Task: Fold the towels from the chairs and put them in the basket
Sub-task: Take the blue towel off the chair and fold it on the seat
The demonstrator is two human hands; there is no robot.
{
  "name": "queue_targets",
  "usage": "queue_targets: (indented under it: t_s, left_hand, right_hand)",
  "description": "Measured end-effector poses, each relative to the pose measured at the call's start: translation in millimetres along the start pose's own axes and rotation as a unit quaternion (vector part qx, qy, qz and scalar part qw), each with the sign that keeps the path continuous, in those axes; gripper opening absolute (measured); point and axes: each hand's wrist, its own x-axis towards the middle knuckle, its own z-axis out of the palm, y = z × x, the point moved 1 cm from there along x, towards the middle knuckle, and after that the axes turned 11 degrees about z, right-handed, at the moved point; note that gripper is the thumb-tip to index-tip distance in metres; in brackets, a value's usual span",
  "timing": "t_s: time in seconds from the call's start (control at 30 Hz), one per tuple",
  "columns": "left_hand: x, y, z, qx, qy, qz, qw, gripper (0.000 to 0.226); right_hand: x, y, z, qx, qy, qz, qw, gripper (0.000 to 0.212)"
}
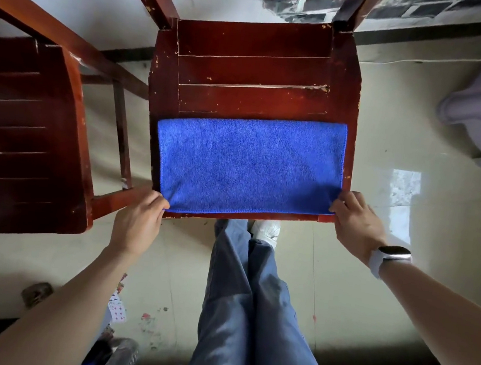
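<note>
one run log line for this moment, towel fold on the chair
step: folding | blue towel flat on chair seat | left hand pinches near-left corner | right hand pinches near-right corner

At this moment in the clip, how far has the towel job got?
Done: the blue towel lies flat as a neat rectangle on the seat of the middle chair, apparently folded once already. In hand: the left hand and the right hand each pinch a near corner, probably for another fold. Left: finishing the fold and putting it in the basket, which is not in view. The left chair's seat shows no towel.
</note>
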Motion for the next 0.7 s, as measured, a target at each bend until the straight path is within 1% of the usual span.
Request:
queue_targets:
  t_s: [0.1,0.17,0.2,0.23,0.27,0.33,0.37,0.47,0.5,0.6,0.7]
  left_hand:
    - [-3,-1,-3,0.021,-0.027,0.016,0.999,0.017]
    - [-1,0,-8,0.020,-0.011,0.017,1.000,0.005]
    - [2,2,-11,0.016,0.002,0.012,1.000,0.012]
    - [6,5,-13,0.014,0.012,0.010,1.000,0.022]
    - [13,10,-16,0.012,0.019,0.005,1.000,0.028]
    - [33,24,-17,0.019,0.030,0.009,0.999,0.036]
    - [44,32,-15,0.023,0.030,0.016,0.999,0.040]
    - [79,55,-3,0.014,0.011,0.025,1.000,0.058]
    - [90,60,4,0.011,0.010,0.022,1.000,0.062]
    - [112,58,21,0.025,0.019,-0.005,0.999,0.065]
    - [119,47,35,0.044,0.044,-0.027,0.998,0.066]
  right_hand:
    - [-5,-1,-5,0.002,-0.020,0.024,0.999,0.028]
    - [-9,-3,-14,-0.004,0.001,0.027,1.000,0.023]
    - [-10,-5,-19,-0.005,0.025,0.019,0.999,0.016]
    - [-9,-10,-23,0.001,0.042,0.013,0.999,0.018]
    - [-5,-17,-25,0.013,0.052,0.003,0.999,0.025]
    - [9,-38,-26,0.025,0.060,-0.022,0.998,0.027]
    - [17,-50,-24,0.020,0.055,-0.033,0.998,0.028]
    - [50,-88,-11,-0.010,0.018,-0.054,0.998,0.047]
    - [61,-98,-6,-0.023,0.017,-0.054,0.998,0.052]
    - [86,-117,11,-0.045,0.045,-0.035,0.997,0.058]
    - [97,-121,29,-0.050,0.076,-0.017,0.996,0.058]
